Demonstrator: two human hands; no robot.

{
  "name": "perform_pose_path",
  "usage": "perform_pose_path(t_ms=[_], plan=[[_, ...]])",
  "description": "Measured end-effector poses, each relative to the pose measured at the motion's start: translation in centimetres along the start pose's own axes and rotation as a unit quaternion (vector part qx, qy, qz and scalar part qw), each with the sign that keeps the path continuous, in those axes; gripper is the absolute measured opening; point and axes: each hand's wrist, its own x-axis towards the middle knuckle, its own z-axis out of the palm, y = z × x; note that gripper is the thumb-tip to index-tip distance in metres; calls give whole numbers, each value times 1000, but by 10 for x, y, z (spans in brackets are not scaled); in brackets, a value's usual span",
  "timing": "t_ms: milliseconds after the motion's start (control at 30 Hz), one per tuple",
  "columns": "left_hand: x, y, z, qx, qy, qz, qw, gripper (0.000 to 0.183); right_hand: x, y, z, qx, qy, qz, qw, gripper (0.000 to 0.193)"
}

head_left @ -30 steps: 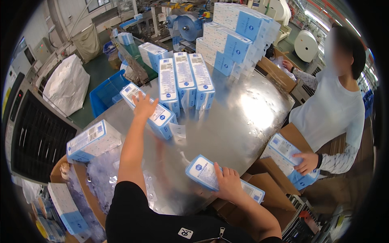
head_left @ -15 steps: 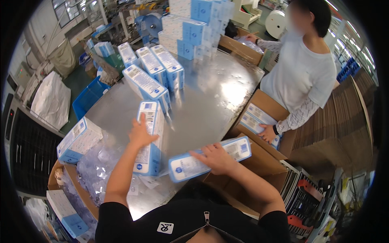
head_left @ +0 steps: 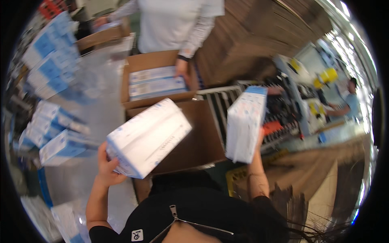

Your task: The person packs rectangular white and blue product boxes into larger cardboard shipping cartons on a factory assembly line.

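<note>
My left hand (head_left: 108, 169) is closed on one end of a white and blue carton (head_left: 150, 137), which is tilted above an open brown cardboard box (head_left: 200, 131). Held up on the other side is a second white and blue carton (head_left: 245, 127). My right hand (head_left: 259, 139) grips it from its outer side, with most of the fingers hidden behind it. Beyond my cardboard box stands another brown box (head_left: 154, 61) with cartons of the same kind (head_left: 156, 87) inside. A co-worker's hand (head_left: 182, 72) reaches into that one.
A metal table (head_left: 103, 73) runs along the left, with several cartons (head_left: 65, 146) and a tall stack of cartons (head_left: 52, 56) on it. Flattened cardboard (head_left: 251, 44) is piled behind the co-worker (head_left: 170, 24). A slatted rack (head_left: 212, 101) stands right of the boxes.
My view has swung right. Both cartons have left the table area and are now raised, one in each hand, near the open cardboard box.
</note>
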Motion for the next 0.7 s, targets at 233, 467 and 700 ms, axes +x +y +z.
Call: perform_pose_path(t_ms=[233,467,700], plan=[[-17,-38,209,-174,-538,-119,816,71,-59,-19,139,-84,-107,110,985,62],[-103,-45,220,-153,-635,-219,725,58,-103,77,290,-703,-525,-223,424,90],[-77,-85,-6,136,-180,-255,940,73,-35,298,130,-810,-572,98,87,95]])
